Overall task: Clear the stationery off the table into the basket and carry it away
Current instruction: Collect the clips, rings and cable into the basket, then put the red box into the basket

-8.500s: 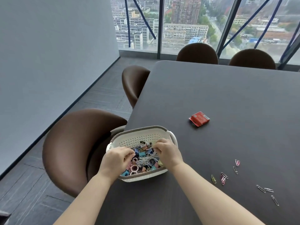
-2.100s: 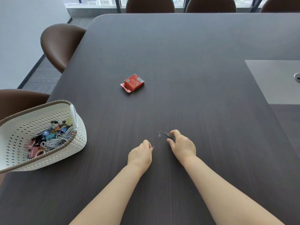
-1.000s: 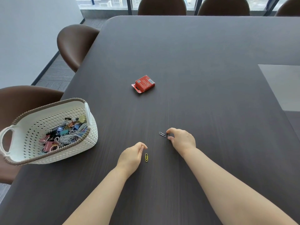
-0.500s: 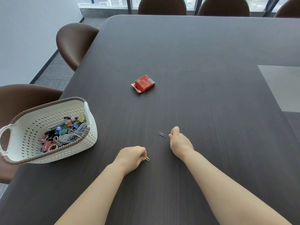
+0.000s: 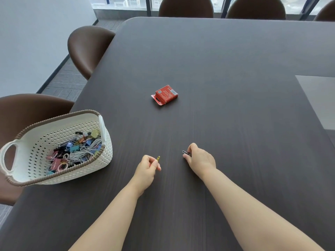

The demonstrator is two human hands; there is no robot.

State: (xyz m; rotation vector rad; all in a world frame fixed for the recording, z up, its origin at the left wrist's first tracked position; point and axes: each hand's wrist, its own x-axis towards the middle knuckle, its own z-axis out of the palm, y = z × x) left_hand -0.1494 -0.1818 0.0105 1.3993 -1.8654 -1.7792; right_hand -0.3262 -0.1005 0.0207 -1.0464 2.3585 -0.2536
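We keep the left grip (image 5: 146, 170) pinched on a yellow paper clip (image 5: 158, 158) and the right grip (image 5: 202, 161) pinched on a silver paper clip (image 5: 184, 152); we cannot tell whether the silver one is off the tabletop (image 5: 235, 105). Fingertip pinches suit such thin wire. The basket (image 5: 54, 118), part filled with clips, stands left of the left grip, near enough for a short transfer. A red box (image 5: 165, 94) lies ahead of both grips, uncollected.

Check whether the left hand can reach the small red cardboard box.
Probably yes: only bare dark table separates the left hand from the red cardboard box, though it pinches a yellow paper clip.
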